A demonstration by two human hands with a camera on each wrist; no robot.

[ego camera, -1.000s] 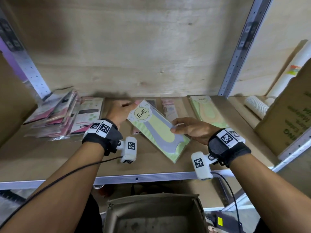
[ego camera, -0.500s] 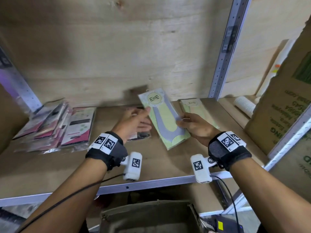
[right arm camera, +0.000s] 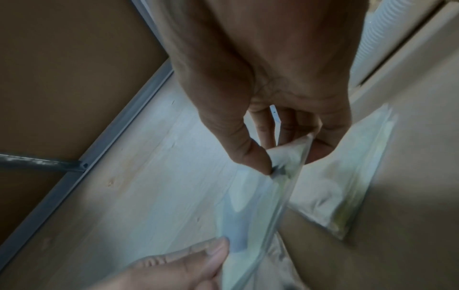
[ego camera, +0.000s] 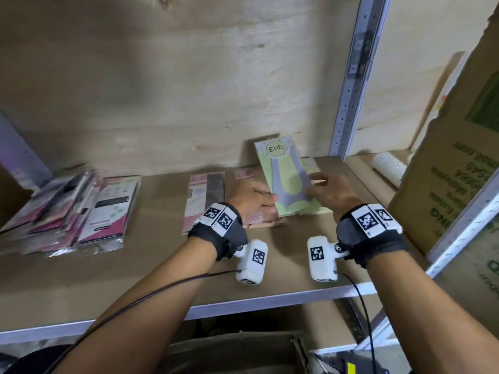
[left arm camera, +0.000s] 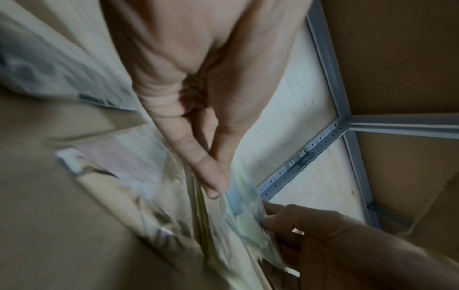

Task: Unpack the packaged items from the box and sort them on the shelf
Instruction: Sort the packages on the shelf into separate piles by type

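A light green flat package marked "ENE" stands tilted up above the wooden shelf, near the back wall. My left hand pinches its lower left edge, thumb in front; the left wrist view shows that hand on the blurred package. My right hand pinches the right edge, with thumb and fingers clamped on the package in the right wrist view. A second green package lies flat under it. The open cardboard box sits below the shelf.
Two pink packages lie flat just left of my hands. A leaning pile of pink packages fills the shelf's left end. A grey upright post, a sleeve of white cups and a big cardboard carton stand at the right.
Both hands carried the green package from low over the middle of the shelf to the right and back, tipping it upright over the green package lying there.
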